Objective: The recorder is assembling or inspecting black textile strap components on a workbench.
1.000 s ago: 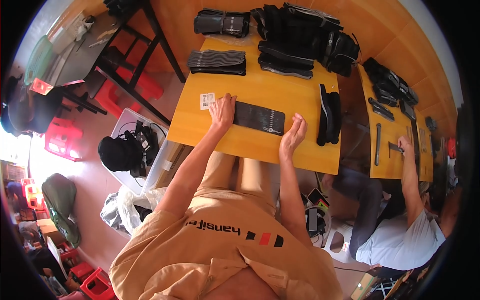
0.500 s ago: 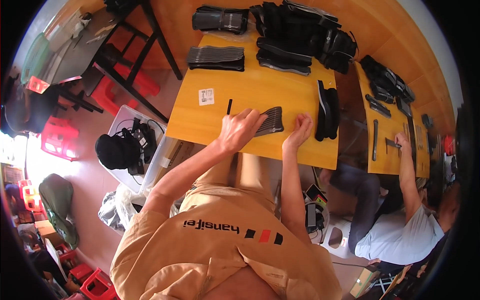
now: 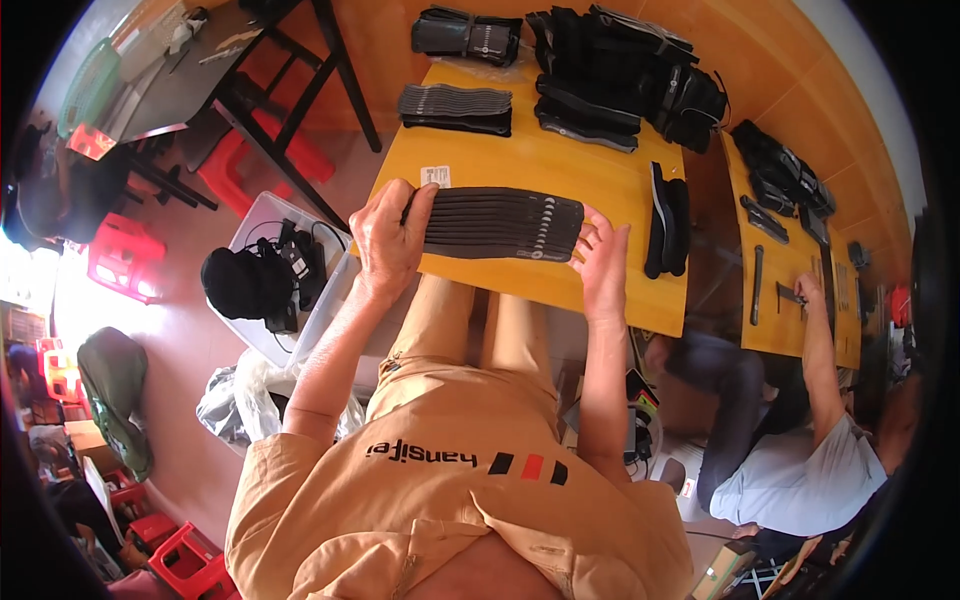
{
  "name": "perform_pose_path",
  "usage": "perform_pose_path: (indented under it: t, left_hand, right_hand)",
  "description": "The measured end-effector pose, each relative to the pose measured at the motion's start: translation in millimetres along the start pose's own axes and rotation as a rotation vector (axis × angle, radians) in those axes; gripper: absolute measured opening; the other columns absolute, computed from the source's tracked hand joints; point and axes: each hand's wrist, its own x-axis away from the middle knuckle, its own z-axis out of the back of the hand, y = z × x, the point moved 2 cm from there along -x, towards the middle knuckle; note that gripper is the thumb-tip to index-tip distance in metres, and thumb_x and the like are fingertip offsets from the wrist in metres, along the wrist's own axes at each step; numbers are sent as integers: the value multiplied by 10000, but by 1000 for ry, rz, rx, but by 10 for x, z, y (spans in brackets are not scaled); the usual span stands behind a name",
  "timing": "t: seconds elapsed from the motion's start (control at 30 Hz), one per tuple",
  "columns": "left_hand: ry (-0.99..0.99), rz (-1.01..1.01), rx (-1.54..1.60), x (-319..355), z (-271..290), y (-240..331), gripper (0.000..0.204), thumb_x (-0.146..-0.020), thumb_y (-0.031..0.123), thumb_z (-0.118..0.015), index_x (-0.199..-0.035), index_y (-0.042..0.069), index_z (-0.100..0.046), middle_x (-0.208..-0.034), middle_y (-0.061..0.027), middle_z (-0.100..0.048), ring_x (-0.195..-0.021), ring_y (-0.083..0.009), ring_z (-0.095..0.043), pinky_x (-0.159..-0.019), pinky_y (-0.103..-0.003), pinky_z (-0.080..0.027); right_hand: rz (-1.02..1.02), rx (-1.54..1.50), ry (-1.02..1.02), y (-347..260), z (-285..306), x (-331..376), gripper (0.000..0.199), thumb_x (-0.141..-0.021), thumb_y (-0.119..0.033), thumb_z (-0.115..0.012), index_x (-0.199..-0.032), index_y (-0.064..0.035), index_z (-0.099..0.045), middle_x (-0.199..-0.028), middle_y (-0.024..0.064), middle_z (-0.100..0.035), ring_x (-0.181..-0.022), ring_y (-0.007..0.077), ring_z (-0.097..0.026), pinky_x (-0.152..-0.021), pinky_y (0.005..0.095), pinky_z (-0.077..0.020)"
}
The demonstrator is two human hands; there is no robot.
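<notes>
A fanned stack of flat black fabric strips (image 3: 495,224), with a row of small pale marks near its right end, is held up over the table's near edge. My left hand (image 3: 385,240) is closed round its left end, thumb on top. At the right end, my right hand (image 3: 604,265) grips the edge between thumb and fingers. Behind the stack, a white paper label (image 3: 436,175) lies partly hidden on the yellow table (image 3: 520,285). A dark pair of padded strips (image 3: 668,222) rests upright near the table's right edge.
Further back lie a grey and black stack (image 3: 455,108), more dark strips (image 3: 588,112), a tied bundle (image 3: 466,36) and a large black pile (image 3: 640,65). A plastic bin (image 3: 238,330) with cables stands at left. A co-worker's hand (image 3: 808,290) works at the right table.
The stack has been lifted off the table and now spans between both hands. My left hand moved left and my right hand took hold of the right end.
</notes>
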Motion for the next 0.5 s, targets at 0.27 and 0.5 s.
perform_pose_path:
  t: [0.27,0.5]
  left_hand:
    - [-8,224,278,371,14,-184,270,-882,180,-601,-729,-11,-488,-590,-100,-448,-514,-177,-393,-500,-286,-371]
    - [-147,645,650,688,-59,-239,386,-953,340,-483,-834,-23,-534,-705,23,-460,-685,-68,-388,-641,-220,-362]
  right_hand:
    - [380,133,180,77,-300,135,346,-958,-297,-511,-722,-46,-529,-673,-66,-458,-627,37,-362,-585,203,-325]
    - [504,225,154,59,-274,352,369,-953,-282,-525,-667,-49,-498,-646,-61,-470,-605,36,-383,-583,207,-344]
